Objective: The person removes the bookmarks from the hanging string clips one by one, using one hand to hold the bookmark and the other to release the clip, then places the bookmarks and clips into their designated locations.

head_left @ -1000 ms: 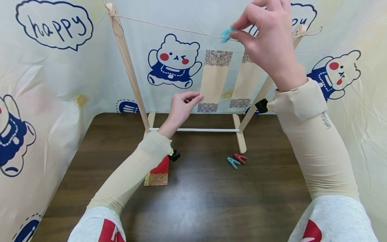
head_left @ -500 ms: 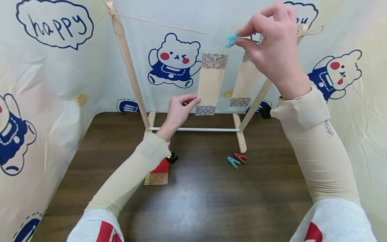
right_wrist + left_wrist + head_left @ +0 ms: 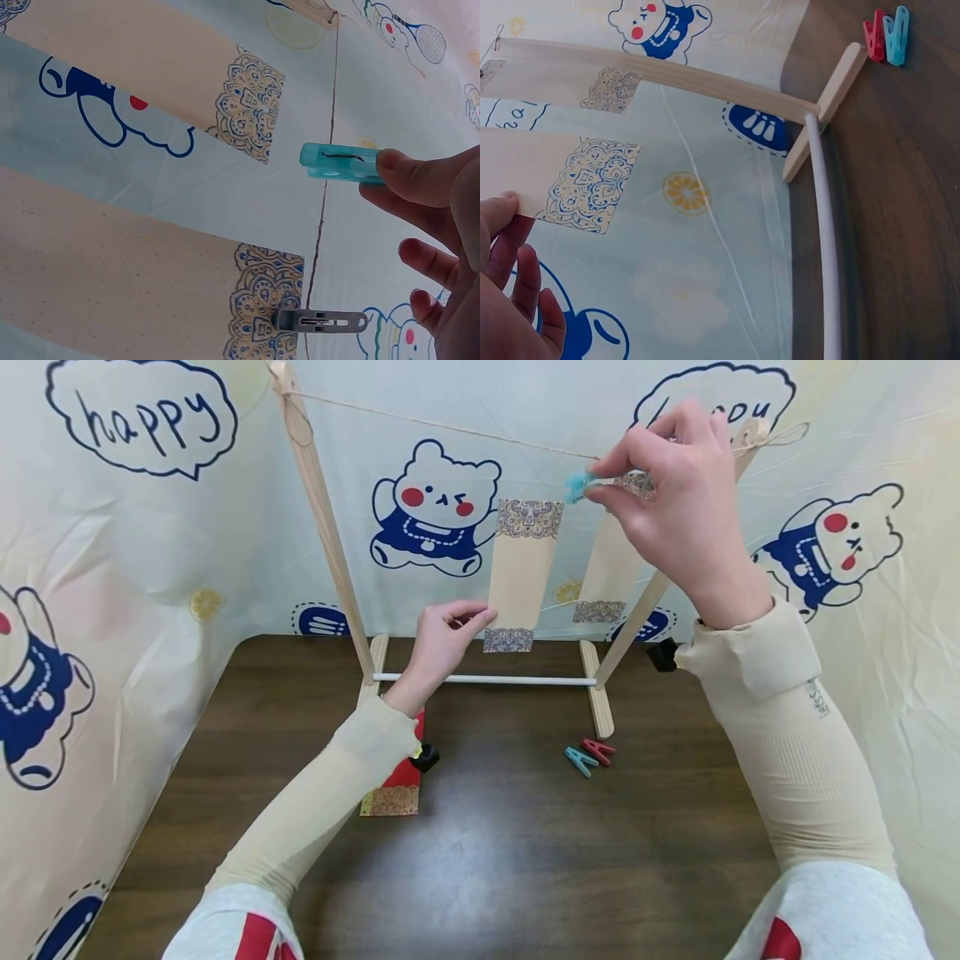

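My left hand [image 3: 441,642] pinches the left edge of a cream paper strip [image 3: 523,575], low down near its patterned end. This strip has blue-and-gold lace-like bands at both ends and is upright, its top below the string [image 3: 442,423]. With thumb and forefinger my right hand [image 3: 686,514] pinches a light-blue clothespin [image 3: 341,163], which overlaps the string in the right wrist view. A gap shows between clothespin and strip there. A second matching strip [image 3: 609,564] hangs at the right, held to the string by a grey clothespin [image 3: 324,321].
Two wooden posts [image 3: 322,518] carry the string, with a white rod [image 3: 517,680] joining their feet. A blue clothespin [image 3: 581,761] and a red clothespin [image 3: 598,752] lie on the dark table [image 3: 510,860]. Under my left forearm lies a red patterned card [image 3: 393,800].
My right hand and its clothespin have moved down and slightly right, from the string to below it in the head view. The strip in my left hand has come down and a little left.
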Tool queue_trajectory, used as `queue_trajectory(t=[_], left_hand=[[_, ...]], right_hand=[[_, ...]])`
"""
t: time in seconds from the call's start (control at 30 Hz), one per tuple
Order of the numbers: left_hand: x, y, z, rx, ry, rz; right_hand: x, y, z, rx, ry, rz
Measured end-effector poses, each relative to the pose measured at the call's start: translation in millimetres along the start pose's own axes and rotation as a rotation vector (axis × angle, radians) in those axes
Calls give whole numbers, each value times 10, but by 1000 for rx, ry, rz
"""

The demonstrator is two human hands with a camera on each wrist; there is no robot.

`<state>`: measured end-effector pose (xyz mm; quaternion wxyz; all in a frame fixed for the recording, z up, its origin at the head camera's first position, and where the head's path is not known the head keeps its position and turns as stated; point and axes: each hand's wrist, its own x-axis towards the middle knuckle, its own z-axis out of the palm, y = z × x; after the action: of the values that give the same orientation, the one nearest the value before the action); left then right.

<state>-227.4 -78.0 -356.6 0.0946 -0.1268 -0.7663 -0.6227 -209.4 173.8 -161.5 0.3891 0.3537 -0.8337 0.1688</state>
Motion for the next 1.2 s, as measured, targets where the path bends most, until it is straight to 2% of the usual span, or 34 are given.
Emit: queue_trajectory(t=[0.47,0.73,1.2], left_hand=[[-159,-105,-11,10,11,33],[-226,-142,-2,-14,11,48],[-345,-201,1,-12,39,24]], right_hand=[[-250,-48,104,33,-16,12],[-374,-43,157,77,-2,7],[-585,-42,186,156,-46,65]])
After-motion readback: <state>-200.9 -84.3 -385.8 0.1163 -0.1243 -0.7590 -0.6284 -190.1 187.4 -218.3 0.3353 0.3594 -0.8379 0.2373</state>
